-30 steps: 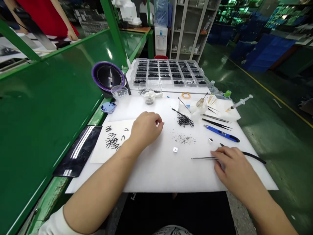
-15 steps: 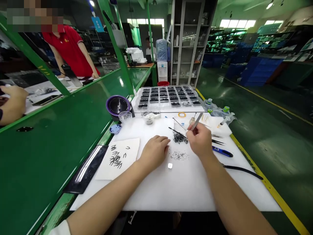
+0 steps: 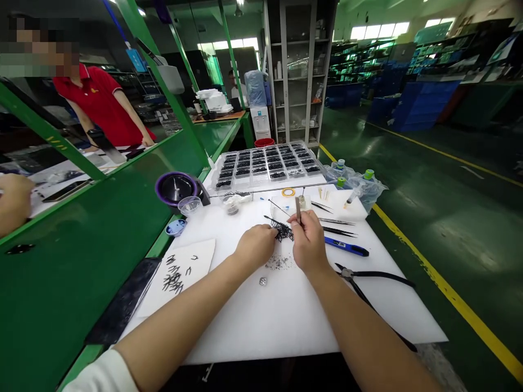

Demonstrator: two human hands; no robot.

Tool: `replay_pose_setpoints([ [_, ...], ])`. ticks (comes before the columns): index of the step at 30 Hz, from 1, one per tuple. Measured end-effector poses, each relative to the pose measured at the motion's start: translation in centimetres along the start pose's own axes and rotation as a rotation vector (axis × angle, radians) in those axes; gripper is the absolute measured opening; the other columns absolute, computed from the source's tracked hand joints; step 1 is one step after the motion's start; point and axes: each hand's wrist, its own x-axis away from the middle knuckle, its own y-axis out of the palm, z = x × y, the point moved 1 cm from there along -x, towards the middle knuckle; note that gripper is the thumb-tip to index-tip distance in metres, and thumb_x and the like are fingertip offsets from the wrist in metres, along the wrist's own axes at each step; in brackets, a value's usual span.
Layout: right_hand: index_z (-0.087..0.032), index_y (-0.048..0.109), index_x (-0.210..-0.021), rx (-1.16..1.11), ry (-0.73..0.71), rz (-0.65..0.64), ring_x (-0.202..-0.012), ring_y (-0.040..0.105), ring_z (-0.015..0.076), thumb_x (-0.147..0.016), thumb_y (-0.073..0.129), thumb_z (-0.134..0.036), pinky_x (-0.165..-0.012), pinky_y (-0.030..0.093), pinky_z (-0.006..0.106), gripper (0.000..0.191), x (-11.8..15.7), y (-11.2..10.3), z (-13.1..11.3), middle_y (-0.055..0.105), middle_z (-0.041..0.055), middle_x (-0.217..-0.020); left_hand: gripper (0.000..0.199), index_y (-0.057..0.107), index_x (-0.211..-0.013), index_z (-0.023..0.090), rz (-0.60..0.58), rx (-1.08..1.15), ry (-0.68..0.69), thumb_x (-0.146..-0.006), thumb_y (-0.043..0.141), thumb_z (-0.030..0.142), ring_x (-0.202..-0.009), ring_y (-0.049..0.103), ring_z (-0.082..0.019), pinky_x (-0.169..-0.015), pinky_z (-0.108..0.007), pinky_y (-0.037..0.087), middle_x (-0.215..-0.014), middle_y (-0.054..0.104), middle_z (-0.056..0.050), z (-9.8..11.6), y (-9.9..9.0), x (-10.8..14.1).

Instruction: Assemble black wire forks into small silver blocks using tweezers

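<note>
My right hand (image 3: 308, 242) is shut on a pair of steel tweezers (image 3: 298, 211), which stand upright above a black tangle of thin wire parts (image 3: 281, 232). My left hand (image 3: 255, 246) sits just left of the tangle, its fingertips at the edge, and whatever they pinch is hidden. Fine black bits (image 3: 279, 262) lie scattered on the white foam pad (image 3: 261, 326) below the tangle. A small metal cube (image 3: 263, 281) rests near my left wrist. Black-handled pliers (image 3: 351, 275) lie to the right of my right wrist.
Behind the pad stands a clear compartment tray of black parts (image 3: 265, 166). Spare tweezers (image 3: 337, 221), a blue tool (image 3: 346, 246) and a syringe (image 3: 355, 195) lie right. A paper with black pieces (image 3: 175, 275) and a purple bowl (image 3: 175, 189) lie left. A person in a red shirt (image 3: 102, 109) stands beyond.
My view has tilted up and shifted. My right hand has picked up the tweezers and moved left over the tangle. My left hand has moved right to the tangle's edge.
</note>
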Motion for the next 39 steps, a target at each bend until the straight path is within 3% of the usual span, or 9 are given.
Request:
replay_pose_setpoints([
  [8, -0.019, 0.066, -0.081, -0.069, 0.167, -0.067, -0.071, 0.057, 0.0183, -0.082, 0.051, -0.024, -0.069, 0.048, 0.032, 0.015, 0.3, 0.3, -0.6, 0.063, 0.0027, -0.077, 0.024, 0.065, -0.102, 0.014, 0.046, 0.270, -0.062, -0.096, 0.057, 0.036, -0.092, 0.065, -0.019, -0.087, -0.042, 0.054, -0.099, 0.068, -0.006, -1.8, -0.7, 0.0],
  [11, -0.018, 0.071, -0.091, -0.098, 0.225, -0.123, -0.070, 0.059, 0.0180, -0.081, 0.056, -0.027, -0.068, 0.049, 0.033, 0.021, 0.5, 0.5, -0.6, 0.068, 0.0047, -0.084, 0.024, 0.064, -0.111, 0.015, 0.098, 0.474, -0.113, -0.097, 0.053, 0.031, -0.095, 0.067, -0.020, -0.089, -0.042, 0.055, -0.103, 0.070, -0.008, -2.5, -1.9, 0.5],
  [14, -0.018, 0.073, -0.106, -0.149, 0.283, -0.211, -0.071, 0.062, 0.0176, -0.081, 0.062, -0.035, -0.067, 0.050, 0.031, 0.032, 0.7, 0.8, -0.7, 0.072, 0.0052, -0.090, 0.026, 0.067, -0.111, 0.017, 0.056, 0.714, -0.107, -0.094, 0.051, 0.029, -0.088, 0.070, -0.018, -0.083, -0.034, 0.059, -0.100, 0.074, -0.007, -2.6, -3.1, 1.7],
  [19, -0.020, 0.078, -0.097, -0.195, 0.355, -0.312, -0.058, 0.053, 0.0143, -0.079, 0.067, -0.042, -0.054, 0.043, 0.027, 0.030, 1.2, 0.8, -1.1, 0.067, 0.0004, -0.068, 0.025, 0.071, -0.102, 0.017, 0.039, 0.930, -0.138, -0.089, 0.058, 0.036, -0.084, 0.072, -0.017, -0.080, -0.031, 0.061, -0.092, 0.076, -0.006, -2.1, -4.1, 3.7],
  [24, -0.019, 0.077, -0.080, -0.238, 0.427, -0.377, -0.048, 0.039, 0.0109, -0.076, 0.070, -0.042, -0.045, 0.031, 0.026, 0.025, 1.4, 0.9, -1.1, 0.052, -0.0032, -0.053, 0.023, 0.072, -0.097, 0.017, 0.168, 0.890, -0.202, -0.087, 0.063, 0.036, -0.075, 0.071, -0.019, -0.066, -0.029, 0.059, -0.084, 0.076, -0.006, -1.7, -4.2, 4.9],
  [27, -0.017, 0.072, -0.073, -0.305, 0.483, -0.385, -0.049, 0.038, 0.0098, -0.074, 0.072, -0.042, -0.045, 0.030, 0.025, 0.024, 1.3, 0.9, -1.2, 0.056, -0.0020, -0.057, 0.020, 0.073, -0.095, 0.019, 0.316, 0.785, -0.156, -0.089, 0.062, 0.035, -0.068, 0.068, -0.017, -0.057, -0.028, 0.054, -0.082, 0.075, -0.004, -1.3, -4.3, 5.7],
  [30, -0.017, 0.067, -0.072, -0.421, 0.558, -0.415, -0.046, 0.034, 0.0072, -0.076, 0.070, -0.045, -0.044, 0.027, 0.025, 0.028, 1.1, 0.9, -1.3, 0.059, -0.0013, -0.062, 0.014, 0.074, -0.096, 0.021, 0.500, 0.664, -0.025, -0.089, 0.064, 0.027, -0.078, 0.067, -0.017, -0.066, -0.029, 0.054, -0.089, 0.074, -0.004, -0.8, -4.2, 6.5],
  [34, -0.017, 0.062, -0.068, -0.581, 0.616, -0.545, -0.042, 0.025, 0.0051, -0.077, 0.068, -0.045, -0.042, 0.022, 0.024, 0.030, 1.2, 0.9, -1.4, 0.046, -0.0065, -0.052, 0.008, 0.074, -0.092, 0.019, 0.672, 0.538, 0.168, -0.086, 0.068, 0.020, -0.081, 0.066, -0.017, -0.073, -0.031, 0.054, -0.087, 0.072, -0.005, -0.8, -3.5, 6.9],
  [39, -0.017, 0.066, -0.071, -0.640, 0.605, -0.634, -0.044, 0.024, 0.0052, -0.077, 0.070, -0.040, -0.045, 0.022, 0.025, 0.024, 1.5, 0.9, -1.8, 0.043, -0.0076, -0.050, 0.006, 0.072, -0.089, 0.019, 0.728, 0.422, 0.356, -0.085, 0.070, 0.015, -0.074, 0.064, -0.015, -0.068, -0.029, 0.053, -0.080, 0.073, -0.003, -1.6, -4.0, 7.3],
])
